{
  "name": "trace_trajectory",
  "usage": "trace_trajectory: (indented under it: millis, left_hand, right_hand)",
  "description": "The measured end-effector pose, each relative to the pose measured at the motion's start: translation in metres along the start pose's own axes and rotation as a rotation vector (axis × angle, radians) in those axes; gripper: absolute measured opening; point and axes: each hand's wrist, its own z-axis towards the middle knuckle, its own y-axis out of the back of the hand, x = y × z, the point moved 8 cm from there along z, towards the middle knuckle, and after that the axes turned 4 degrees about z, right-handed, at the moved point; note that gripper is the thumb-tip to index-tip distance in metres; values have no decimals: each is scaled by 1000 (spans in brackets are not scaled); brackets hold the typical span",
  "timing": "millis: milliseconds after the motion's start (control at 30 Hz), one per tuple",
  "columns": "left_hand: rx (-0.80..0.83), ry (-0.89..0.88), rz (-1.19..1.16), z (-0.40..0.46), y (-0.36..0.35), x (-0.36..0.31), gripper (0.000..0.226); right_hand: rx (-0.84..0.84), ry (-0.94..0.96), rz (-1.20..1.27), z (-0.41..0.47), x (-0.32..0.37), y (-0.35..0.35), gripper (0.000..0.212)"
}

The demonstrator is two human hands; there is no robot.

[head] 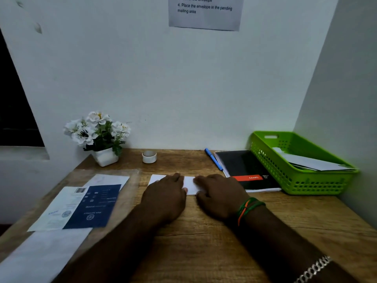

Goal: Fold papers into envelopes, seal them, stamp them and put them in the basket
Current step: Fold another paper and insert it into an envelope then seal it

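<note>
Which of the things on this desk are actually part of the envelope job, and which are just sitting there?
Part of the job:
- folded white paper under both hands, left, right
- green basket, envelopes already inside
- paper stack
- small white roll, probably tape

Just lying about:
- potted flowers
- blue pen
- black notebook
- blue leaflet

Basket (293, 180): bright green, perforated grid walls. Envelopes (312, 162) inside: white. Folded paper (190, 184) under hands: white. Notebook (244, 168): black cover w/ red-orange band, white lettering. Pen (213, 159): blue. Tape roll (149, 156): white. Flowers (98, 129): white petals, green leaves; pot (106, 158) white. Booklet (93, 205): navy, pale print, on white sheet w/ barcode. Table (204, 231): brown wood grain. Wrist threads (247, 209): green + orange. Wall (183, 78): pale grey-white.
</note>
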Motion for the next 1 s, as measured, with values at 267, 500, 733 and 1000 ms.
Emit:
trace_trajectory:
  millis: [267, 500, 733, 1000]
  left_hand:
    - [56, 218, 30, -10, 0, 31, 66]
    - [24, 194, 5, -7, -1, 26, 62]
    - [-32, 79, -21, -15, 6, 14, 56]
    - [-71, 102, -184, -19, 13, 29, 60]
  right_hand:
    - [-15, -148, -125, -13, -12, 11, 49]
    - [41, -174, -5, -21, -14, -11, 68]
    - [96, -203, 16, -26, -9, -25, 90]
    - [-113, -217, 196, -3, -22, 10, 46]
